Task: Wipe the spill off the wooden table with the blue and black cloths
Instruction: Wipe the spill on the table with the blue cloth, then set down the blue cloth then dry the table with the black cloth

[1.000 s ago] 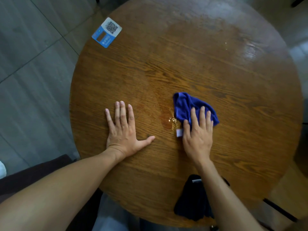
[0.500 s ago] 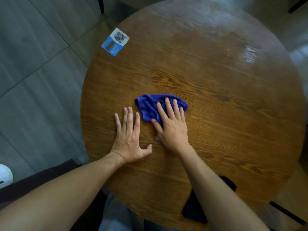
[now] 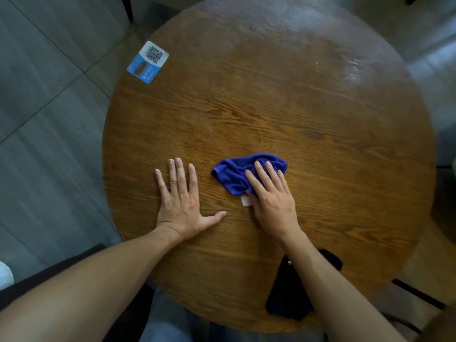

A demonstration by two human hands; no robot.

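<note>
The right hand (image 3: 272, 198) presses flat, fingers spread, on the bunched blue cloth (image 3: 237, 172) near the middle of the round wooden surface (image 3: 283, 102); its grip is not closed around the cloth, only bearing down on it from above, with a small white tag poking out at the thumb side. The left hand (image 3: 181, 201) lies open and empty, palm down, just beside the cloth but apart from it, bracing. The black cloth (image 3: 286, 294) sits at the near edge, partly under the right forearm and seemingly draped over the rim. No pooled liquid shows around the blue cloth, so the spill is probably either under it or already spread thin. The likely trouble from here is smearing: a flat palm on a loose, bunched cloth can push wetness along the grain instead of lifting it, and the cloth can slip out from under the fingers since nothing pinches it. The forearm could also nudge the black cloth off the edge. The surface is dark, strongly grained and glossy, with a pale sheen across its far side that may be glare or a damp film; I cannot tell which. A blue and white QR card (image 3: 148, 61) lies at its far left rim. Around it are grey floor tiles (image 3: 44, 99) and dark furniture legs.
</note>
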